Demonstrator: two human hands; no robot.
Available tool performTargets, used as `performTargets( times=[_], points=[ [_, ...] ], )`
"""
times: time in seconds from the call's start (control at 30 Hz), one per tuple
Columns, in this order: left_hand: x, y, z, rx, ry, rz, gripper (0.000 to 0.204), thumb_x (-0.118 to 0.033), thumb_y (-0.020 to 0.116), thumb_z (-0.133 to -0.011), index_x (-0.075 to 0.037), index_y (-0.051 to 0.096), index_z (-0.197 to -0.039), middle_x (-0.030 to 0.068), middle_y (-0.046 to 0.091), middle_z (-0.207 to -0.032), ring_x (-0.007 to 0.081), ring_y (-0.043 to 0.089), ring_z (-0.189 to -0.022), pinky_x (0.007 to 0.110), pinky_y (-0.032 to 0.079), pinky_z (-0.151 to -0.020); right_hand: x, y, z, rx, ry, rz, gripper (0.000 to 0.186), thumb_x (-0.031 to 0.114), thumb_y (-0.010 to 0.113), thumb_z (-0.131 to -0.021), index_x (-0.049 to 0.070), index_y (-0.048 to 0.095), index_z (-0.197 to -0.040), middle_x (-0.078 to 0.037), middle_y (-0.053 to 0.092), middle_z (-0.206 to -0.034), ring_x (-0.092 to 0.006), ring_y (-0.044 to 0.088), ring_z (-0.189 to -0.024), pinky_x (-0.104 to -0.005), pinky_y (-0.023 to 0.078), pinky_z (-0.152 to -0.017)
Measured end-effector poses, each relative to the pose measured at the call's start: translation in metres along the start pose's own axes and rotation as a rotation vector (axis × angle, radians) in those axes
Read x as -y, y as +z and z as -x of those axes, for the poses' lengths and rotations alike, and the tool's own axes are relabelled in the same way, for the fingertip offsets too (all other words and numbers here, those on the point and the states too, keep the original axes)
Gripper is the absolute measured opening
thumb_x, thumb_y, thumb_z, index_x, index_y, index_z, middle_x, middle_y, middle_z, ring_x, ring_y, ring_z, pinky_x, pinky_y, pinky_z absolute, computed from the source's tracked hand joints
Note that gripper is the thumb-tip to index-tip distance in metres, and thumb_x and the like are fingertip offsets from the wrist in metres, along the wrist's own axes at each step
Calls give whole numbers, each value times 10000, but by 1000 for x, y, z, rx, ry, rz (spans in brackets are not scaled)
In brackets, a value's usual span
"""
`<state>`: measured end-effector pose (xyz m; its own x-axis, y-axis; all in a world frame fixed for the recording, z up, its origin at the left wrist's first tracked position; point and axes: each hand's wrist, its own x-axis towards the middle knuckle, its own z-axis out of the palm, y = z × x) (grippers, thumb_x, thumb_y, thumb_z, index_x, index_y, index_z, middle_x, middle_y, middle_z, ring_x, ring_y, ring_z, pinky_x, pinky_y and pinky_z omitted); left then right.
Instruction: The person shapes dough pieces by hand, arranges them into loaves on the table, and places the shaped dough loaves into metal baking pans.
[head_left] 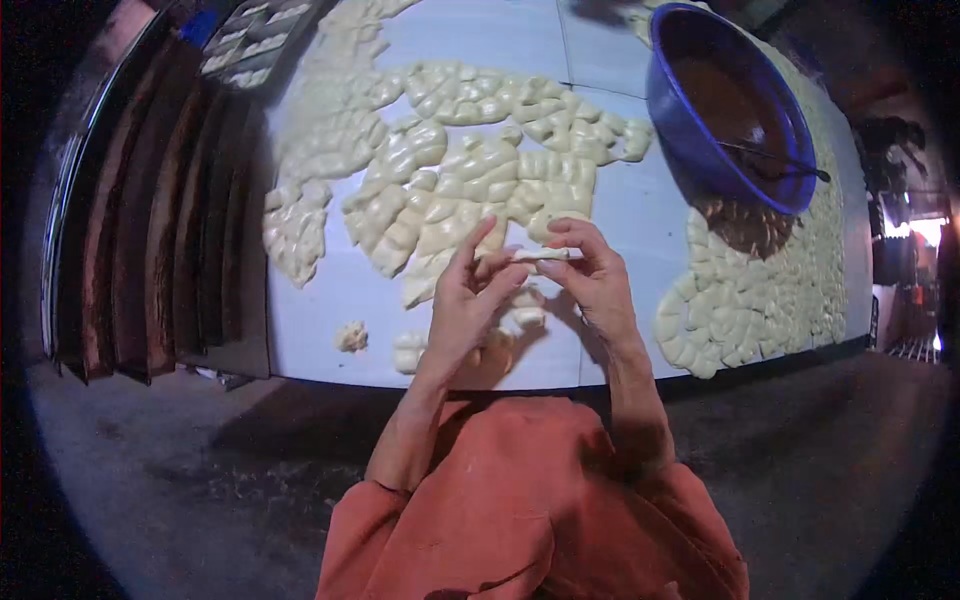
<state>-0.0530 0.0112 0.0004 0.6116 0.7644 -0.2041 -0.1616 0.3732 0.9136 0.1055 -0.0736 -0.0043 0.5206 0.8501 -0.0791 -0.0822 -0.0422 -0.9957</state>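
My left hand (470, 290) and my right hand (590, 275) are raised over the white tabletop (615, 210), fingertips pinched on a thin strip of pale dough (540, 254) held level between them. Glossy cream dough pieces (465, 185), packed in irregular sheets, lie just beyond my hands. A smaller group of pieces (410, 350) lies under and beside my wrists, partly hidden by them. A small crumbly lump (351, 337) sits apart on the left.
At the right, a large blue basin (675, 110) holds brown filling and a dark utensil, with more dough (720, 320) around it. Dark upright trays (155, 230) stand along the left side. A sectioned tray with pale pieces (250, 45) is at the back left.
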Motion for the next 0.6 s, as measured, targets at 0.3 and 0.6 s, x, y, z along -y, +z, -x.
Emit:
performTargets(
  times=[0.3, 0.6],
  points=[
    [49, 117, -44, 93, 636, 78, 870, -517, 740, -862, 106, 468, -1406, 245, 625, -1311, 285, 625, -1197, 367, 492, -1008, 44, -44, 9, 83, 66, -728, 290, 42, 709, -908, 34, 575, -1165, -37, 647, -1033, -98, 630, -929, -248, 520, -826],
    [65, 150, -48, 309, 98, -44, 492, -71, 609, -985, -15, 461, -1451, 197, 578, -1358, 223, 664, -1086, 315, 539, -891, 92, -197, -88, -207, -86, -204, 161, 184, 650, -965, 62, 588, -1050, -25, 667, -885, -61, 605, -738, -221, 484, -652]
  ],
)
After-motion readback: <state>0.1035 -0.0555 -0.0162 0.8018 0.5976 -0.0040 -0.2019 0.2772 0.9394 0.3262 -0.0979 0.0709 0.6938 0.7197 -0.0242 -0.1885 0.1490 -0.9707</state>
